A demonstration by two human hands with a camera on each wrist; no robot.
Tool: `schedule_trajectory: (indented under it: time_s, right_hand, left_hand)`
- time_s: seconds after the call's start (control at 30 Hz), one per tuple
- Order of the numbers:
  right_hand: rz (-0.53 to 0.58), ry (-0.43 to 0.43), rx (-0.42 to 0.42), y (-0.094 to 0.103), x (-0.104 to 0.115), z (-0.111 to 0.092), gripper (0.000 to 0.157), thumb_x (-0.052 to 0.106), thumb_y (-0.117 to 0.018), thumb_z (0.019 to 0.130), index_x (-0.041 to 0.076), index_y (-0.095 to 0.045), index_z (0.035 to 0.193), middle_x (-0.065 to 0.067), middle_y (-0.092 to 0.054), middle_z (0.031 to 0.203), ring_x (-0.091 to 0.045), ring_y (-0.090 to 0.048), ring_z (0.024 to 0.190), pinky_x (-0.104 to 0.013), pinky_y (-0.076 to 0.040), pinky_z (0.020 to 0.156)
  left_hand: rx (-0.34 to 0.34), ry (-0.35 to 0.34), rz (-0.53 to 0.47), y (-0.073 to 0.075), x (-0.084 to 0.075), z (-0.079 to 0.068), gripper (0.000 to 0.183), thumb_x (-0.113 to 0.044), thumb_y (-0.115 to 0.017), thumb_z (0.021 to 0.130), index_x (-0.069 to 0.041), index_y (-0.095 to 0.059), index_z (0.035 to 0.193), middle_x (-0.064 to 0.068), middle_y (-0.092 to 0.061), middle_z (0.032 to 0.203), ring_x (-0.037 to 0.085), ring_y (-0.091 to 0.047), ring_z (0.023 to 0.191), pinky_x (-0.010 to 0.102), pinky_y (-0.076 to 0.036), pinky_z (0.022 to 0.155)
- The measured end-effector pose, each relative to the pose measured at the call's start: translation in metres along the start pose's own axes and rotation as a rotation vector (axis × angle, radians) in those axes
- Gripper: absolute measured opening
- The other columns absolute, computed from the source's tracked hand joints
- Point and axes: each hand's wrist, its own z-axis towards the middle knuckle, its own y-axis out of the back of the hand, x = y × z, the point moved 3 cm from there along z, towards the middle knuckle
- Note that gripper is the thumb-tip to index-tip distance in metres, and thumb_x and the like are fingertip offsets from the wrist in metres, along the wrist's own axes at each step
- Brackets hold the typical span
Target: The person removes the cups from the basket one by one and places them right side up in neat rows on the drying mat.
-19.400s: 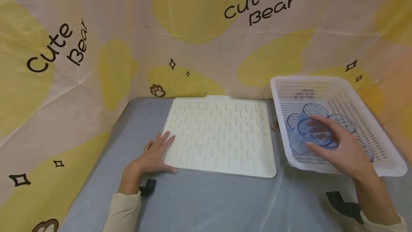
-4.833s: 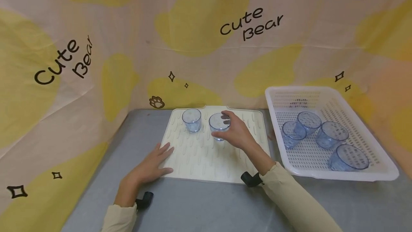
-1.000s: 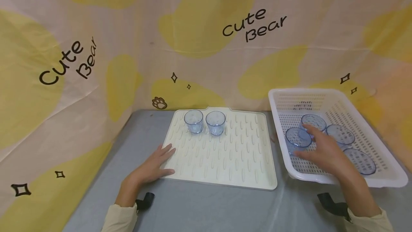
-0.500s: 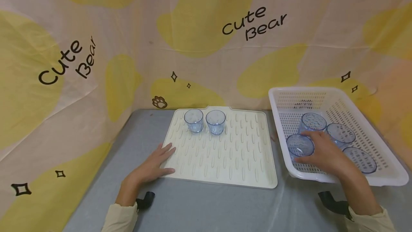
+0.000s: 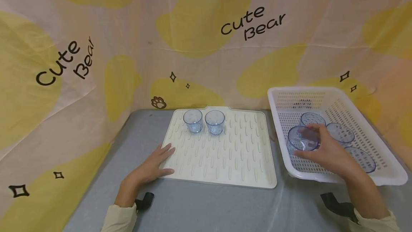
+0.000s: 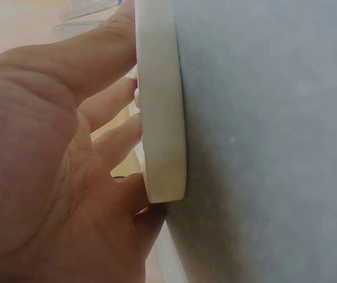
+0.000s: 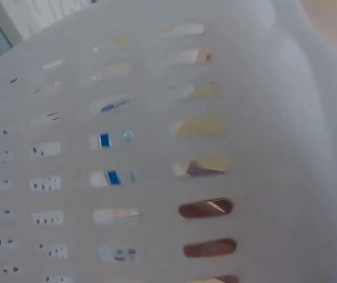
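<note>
In the head view my right hand (image 5: 333, 153) grips a clear blue drinking glass (image 5: 303, 139) by its sides, thumb in front and fingers behind, over the near left part of the white plastic basket (image 5: 394, 167). Three more blue glasses, among them a back one (image 5: 313, 118), stand in the basket. My left hand (image 5: 151, 165) rests with spread fingers on the left edge of the cream draining mat (image 5: 225, 160); the left wrist view shows the thumb and fingers at the mat's rim (image 6: 162, 118). Two blue glasses, a left one (image 5: 193, 121) and a right one (image 5: 215, 122), stand upright at the mat's back.
A grey cloth (image 5: 206, 207) covers the table. Behind it and to the left hangs a printed curtain (image 5: 193, 28). The basket's slotted wall (image 7: 150, 147) fills the right wrist view and blocks sight of the hand. The basket stands just right of the mat.
Long ago the mat held no glasses; two stand there now. Over the last second my right hand has closed on a glass in the basket and raised it slightly. The left hand has stayed put.
</note>
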Motion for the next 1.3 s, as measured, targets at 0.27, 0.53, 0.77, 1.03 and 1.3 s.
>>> schedule_trajectory:
  time_s: [0.27,0.53,0.77,1.03,1.3]
  right_hand:
    - [-0.039,0.004,-0.024,0.004,0.011,-0.005,0.104,0.042,-0.084,0.077,0.008,-0.025,0.156,-0.033,-0.038,0.147,-0.051,-0.048,0.119,-0.062,-0.044,0.085]
    - [-0.044,-0.012,-0.066,0.01,0.016,-0.01,0.102,0.043,-0.082,0.079,0.01,-0.025,0.157,-0.033,-0.036,0.149,-0.054,-0.048,0.118,-0.066,-0.046,0.085]
    - [-0.018,-0.043,-0.102,0.014,0.023,-0.016,0.103,0.047,-0.08,0.081,0.014,-0.022,0.159,-0.032,-0.035,0.151,-0.06,-0.05,0.116,-0.066,-0.05,0.082]
    - [0.017,-0.019,-0.128,0.015,0.034,-0.026,0.101,0.049,-0.08,0.08,0.019,-0.023,0.159,-0.027,-0.038,0.152,-0.057,-0.05,0.121,-0.065,-0.048,0.087]
    - [0.004,0.007,-0.14,0.013,0.045,-0.031,0.1,0.045,-0.082,0.079,0.021,-0.026,0.158,-0.027,-0.039,0.15,-0.058,-0.051,0.12,-0.062,-0.046,0.086]
  left_hand:
    - [0.001,0.007,-0.003,0.0,0.001,-0.001,0.084,-0.04,-0.075,0.086,-0.015,-0.035,0.156,0.012,-0.022,0.166,0.046,-0.004,0.154,0.069,-0.012,0.118]
    - [0.001,0.005,-0.007,0.001,-0.001,-0.001,0.084,-0.04,-0.074,0.086,-0.015,-0.034,0.156,0.012,-0.021,0.167,0.046,-0.004,0.154,0.069,-0.011,0.118]
    - [0.005,0.014,-0.01,0.001,0.0,-0.001,0.085,-0.04,-0.074,0.086,-0.015,-0.034,0.156,0.012,-0.021,0.167,0.046,-0.003,0.154,0.069,-0.011,0.119]
    - [0.006,0.005,-0.013,0.0,0.0,-0.002,0.085,-0.039,-0.075,0.086,-0.015,-0.034,0.156,0.013,-0.021,0.167,0.046,-0.004,0.154,0.07,-0.011,0.118]
    - [0.0,-0.005,-0.02,0.001,-0.001,0.0,0.085,-0.04,-0.074,0.086,-0.015,-0.033,0.156,0.012,-0.021,0.167,0.047,-0.003,0.153,0.071,-0.011,0.118]
